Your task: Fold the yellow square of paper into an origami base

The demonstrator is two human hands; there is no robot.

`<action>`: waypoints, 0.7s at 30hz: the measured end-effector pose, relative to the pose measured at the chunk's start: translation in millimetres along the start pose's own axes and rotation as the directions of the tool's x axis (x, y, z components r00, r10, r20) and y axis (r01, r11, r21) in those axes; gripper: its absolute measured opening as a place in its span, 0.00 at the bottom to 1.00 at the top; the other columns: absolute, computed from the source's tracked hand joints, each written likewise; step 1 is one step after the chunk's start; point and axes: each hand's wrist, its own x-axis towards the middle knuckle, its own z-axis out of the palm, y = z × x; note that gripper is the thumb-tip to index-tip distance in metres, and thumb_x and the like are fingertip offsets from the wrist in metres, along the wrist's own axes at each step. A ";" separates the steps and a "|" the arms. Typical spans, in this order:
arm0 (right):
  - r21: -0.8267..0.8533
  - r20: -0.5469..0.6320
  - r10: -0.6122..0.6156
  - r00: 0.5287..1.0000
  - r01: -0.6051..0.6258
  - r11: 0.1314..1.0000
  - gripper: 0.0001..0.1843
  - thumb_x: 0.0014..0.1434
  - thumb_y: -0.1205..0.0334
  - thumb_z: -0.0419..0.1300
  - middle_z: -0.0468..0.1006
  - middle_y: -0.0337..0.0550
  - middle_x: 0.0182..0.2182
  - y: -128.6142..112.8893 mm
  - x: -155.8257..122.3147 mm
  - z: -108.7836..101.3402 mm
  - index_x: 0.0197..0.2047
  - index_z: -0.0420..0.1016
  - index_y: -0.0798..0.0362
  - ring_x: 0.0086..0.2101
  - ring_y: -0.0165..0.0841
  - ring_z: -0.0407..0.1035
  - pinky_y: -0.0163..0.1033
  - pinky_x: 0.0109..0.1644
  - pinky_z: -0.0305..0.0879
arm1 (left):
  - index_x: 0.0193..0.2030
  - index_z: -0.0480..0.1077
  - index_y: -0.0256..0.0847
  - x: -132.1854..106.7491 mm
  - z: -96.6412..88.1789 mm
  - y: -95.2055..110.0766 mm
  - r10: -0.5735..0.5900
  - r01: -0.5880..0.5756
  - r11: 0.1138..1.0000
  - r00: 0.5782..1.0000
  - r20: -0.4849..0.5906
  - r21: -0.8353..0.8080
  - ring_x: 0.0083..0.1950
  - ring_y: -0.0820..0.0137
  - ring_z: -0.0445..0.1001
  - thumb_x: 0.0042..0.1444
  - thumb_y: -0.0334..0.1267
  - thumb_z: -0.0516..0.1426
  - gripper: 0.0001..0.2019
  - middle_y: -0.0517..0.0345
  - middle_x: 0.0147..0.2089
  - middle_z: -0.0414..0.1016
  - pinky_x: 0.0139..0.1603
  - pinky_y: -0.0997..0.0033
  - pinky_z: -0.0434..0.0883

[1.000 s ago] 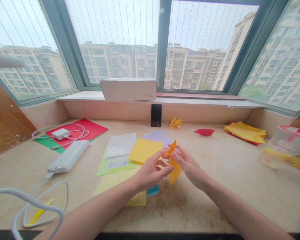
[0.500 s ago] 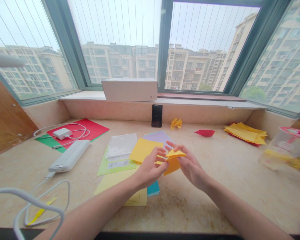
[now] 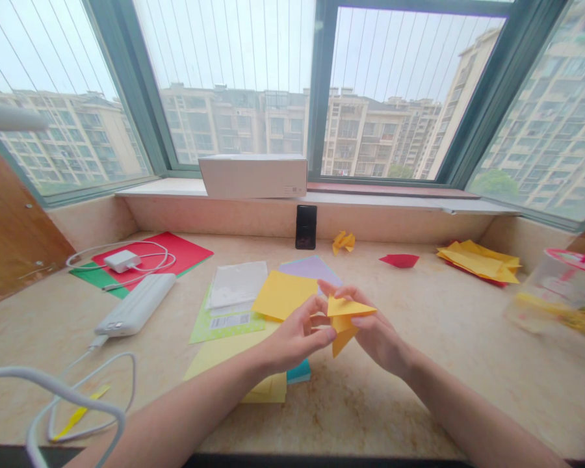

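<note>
Both hands meet above the middle of the stone counter, pinching a folded piece of orange paper. My left hand grips its left edge with thumb and fingers closed. My right hand holds the right side from beneath, fingers curled round it. A pointed flap of the paper sticks out to the right, another hangs down. Just behind the hands lies a flat orange sheet on a spread of coloured sheets.
A white power bank with cable and a charger on red paper lie at the left. Folded yellow and red pieces, a yellow paper stack and a plastic cup sit right. A phone leans on the sill.
The folded orange paper has been turned from upright to lying nearly flat between the hands, with its point now to the right. Both hands sank slightly toward the counter.
</note>
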 end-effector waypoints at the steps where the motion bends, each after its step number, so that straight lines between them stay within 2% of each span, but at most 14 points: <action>1: 0.004 -0.009 -0.001 1.000 0.001 1.000 0.16 0.56 0.52 0.61 0.65 0.40 0.66 0.4 0.3 0.0 0.48 0.71 0.42 0.62 0.45 0.61 0.55 0.65 0.54 | 0.46 0.64 0.41 0.0 0.3 0.4 -0.006 0.006 1.000 1.000 -0.003 0.002 0.55 0.60 0.71 0.60 0.49 0.61 0.17 0.51 0.51 0.71 0.50 0.64 0.68; 7: -0.002 -0.030 -0.054 0.998 0.054 0.999 0.14 0.62 0.53 0.57 0.68 0.40 0.64 6.5 3.1 -2.9 0.51 0.72 0.42 0.65 0.43 0.57 0.53 0.67 0.51 | 0.43 0.67 0.39 2.5 -1.4 -2.4 0.002 0.003 0.999 0.992 -0.125 0.042 0.44 0.68 0.73 0.61 0.47 0.61 0.14 0.54 0.43 0.74 0.43 0.70 0.67; 11: -0.077 -0.090 -0.103 0.991 0.096 0.992 0.12 0.64 0.54 0.57 0.70 0.41 0.61 6.0 6.9 -6.5 0.50 0.73 0.42 0.62 0.42 0.61 0.52 0.66 0.55 | 0.44 0.66 0.39 5.3 -4.4 -2.6 0.008 -0.015 0.999 0.981 -0.194 -0.036 0.37 0.72 0.73 0.60 0.45 0.62 0.15 0.54 0.41 0.75 0.39 0.70 0.68; 13: -0.150 -0.140 -0.113 0.984 0.092 0.984 0.12 0.62 0.55 0.61 0.73 0.42 0.58 3.0 8.7 -8.0 0.50 0.73 0.43 0.58 0.43 0.65 0.50 0.63 0.59 | 0.47 0.65 0.39 5.9 -5.5 -1.4 0.019 -0.030 0.998 0.975 -0.220 -0.047 0.39 0.71 0.73 0.58 0.44 0.64 0.16 0.52 0.43 0.75 0.39 0.69 0.71; 17: -0.232 -0.231 -0.121 0.965 0.067 0.970 0.16 0.60 0.55 0.63 0.77 0.44 0.51 -2.6 10.1 -8.3 0.52 0.73 0.44 0.50 0.42 0.71 0.49 0.56 0.66 | 0.58 0.63 0.43 5.1 -6.0 -1.3 0.028 -0.025 1.000 0.973 -0.230 0.019 0.49 0.63 0.76 0.54 0.39 0.67 0.27 0.50 0.54 0.69 0.47 0.63 0.73; 19: -0.229 -0.209 -0.119 0.971 0.070 0.971 0.20 0.61 0.55 0.63 0.76 0.45 0.52 -2.6 9.7 -7.8 0.56 0.70 0.43 0.50 0.42 0.71 0.49 0.56 0.67 | 0.61 0.62 0.45 4.6 -5.6 -3.5 0.012 0.002 0.998 0.971 -0.240 0.061 0.50 0.62 0.76 0.54 0.39 0.67 0.30 0.49 0.56 0.67 0.48 0.61 0.74; 21: -0.242 -0.147 -0.116 0.982 0.078 0.967 0.26 0.61 0.55 0.63 0.75 0.45 0.54 0.1 9.2 -8.2 0.61 0.64 0.42 0.52 0.41 0.71 0.49 0.57 0.67 | 0.62 0.61 0.45 4.8 -5.3 -6.1 -0.001 0.022 0.996 0.966 -0.257 0.082 0.47 0.63 0.78 0.55 0.41 0.66 0.30 0.47 0.56 0.66 0.45 0.61 0.75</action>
